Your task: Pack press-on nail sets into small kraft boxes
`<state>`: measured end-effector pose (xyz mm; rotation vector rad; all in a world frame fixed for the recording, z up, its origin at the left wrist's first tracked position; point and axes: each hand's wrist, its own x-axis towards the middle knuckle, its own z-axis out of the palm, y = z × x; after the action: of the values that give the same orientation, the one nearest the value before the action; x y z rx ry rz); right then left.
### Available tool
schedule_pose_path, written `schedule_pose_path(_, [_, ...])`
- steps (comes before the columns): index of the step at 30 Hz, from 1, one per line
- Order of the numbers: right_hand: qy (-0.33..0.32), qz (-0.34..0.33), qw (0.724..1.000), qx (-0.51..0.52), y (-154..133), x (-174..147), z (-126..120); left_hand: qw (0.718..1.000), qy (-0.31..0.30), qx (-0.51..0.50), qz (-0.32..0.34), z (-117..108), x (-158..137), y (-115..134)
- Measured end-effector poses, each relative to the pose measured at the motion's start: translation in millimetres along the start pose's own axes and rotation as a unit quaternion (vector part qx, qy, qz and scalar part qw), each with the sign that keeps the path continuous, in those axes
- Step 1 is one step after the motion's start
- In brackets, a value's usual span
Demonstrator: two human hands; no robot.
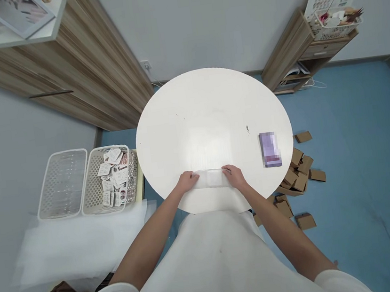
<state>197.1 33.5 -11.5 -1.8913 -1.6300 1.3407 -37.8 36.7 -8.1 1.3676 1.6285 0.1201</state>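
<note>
A folded strip of translucent white packing sheet [212,178] lies flat near the front edge of the round white table [207,106]. My left hand [187,181] grips its left end, fingers closed around the edge. At the opposite end, my right hand [235,176] is closed on the same strip, thumb on top. The strip is stretched straight between both hands; whether something is wrapped inside I cannot tell. To the right on the tabletop sits a purple rectangular package [270,149], its face blurred.
Left of the table stand a white basket [91,182] of printed cards and another white basket [42,202]. Translucent sheets [83,247] are stacked below them. Small brown cardboard boxes [305,221] litter the floor at right. A wooden cabinet [99,63] and shelf unit [285,54] flank the table.
</note>
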Motion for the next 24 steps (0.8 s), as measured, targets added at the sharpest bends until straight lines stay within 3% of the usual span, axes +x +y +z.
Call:
schedule_pose_path(8, [0.087,-0.013,0.994,-0.063,2,-9,7,0.991,0.028,0.133,-0.007,0,-6,6])
schedule_pose_path(11, [0.154,-0.044,0.979,-0.125,-3,-17,6,0.978,0.112,0.174,0.030,2,-16,11])
schedule_pose_path(13, [0.174,-0.080,0.966,-0.173,-8,-24,5,0.960,0.172,0.199,0.091,3,-23,16])
schedule_pose_path(15, [0.139,-0.141,0.957,-0.214,-12,-30,5,0.943,0.172,0.228,0.170,6,-27,21])
schedule_pose_path(18, [0.029,-0.224,0.937,-0.265,-15,-34,9,0.920,0.091,0.272,0.265,12,-27,26])
schedule_pose_path(20, [-0.014,-0.236,0.927,-0.292,-15,-33,13,0.912,0.050,0.290,0.284,17,-25,27])
schedule_pose_path(24, [-0.019,-0.226,0.918,-0.325,-17,-29,18,0.914,0.039,0.295,0.276,24,-22,27])
